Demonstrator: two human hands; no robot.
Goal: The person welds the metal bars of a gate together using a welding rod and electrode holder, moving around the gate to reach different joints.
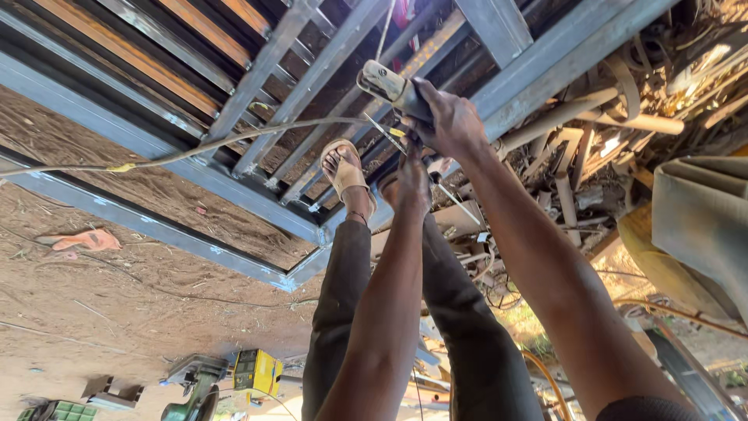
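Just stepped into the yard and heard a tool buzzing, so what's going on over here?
A person is bent over a welded steel frame lying on the dirt. The right hand grips the body of an angle grinder, its disc down near a bar of the frame. The left hand is closed just below it, close to the disc. A sandalled foot rests on the frame, and the tool's cable trails off to the left.

Bright daylight lay over the whole scene, sun glare burned out the scrap pipes [623, 117] at upper right, soft shadows fell under the steel frame [257, 210], centre was sharp, near forearms slightly blurred, straight bars bent toward the edges.
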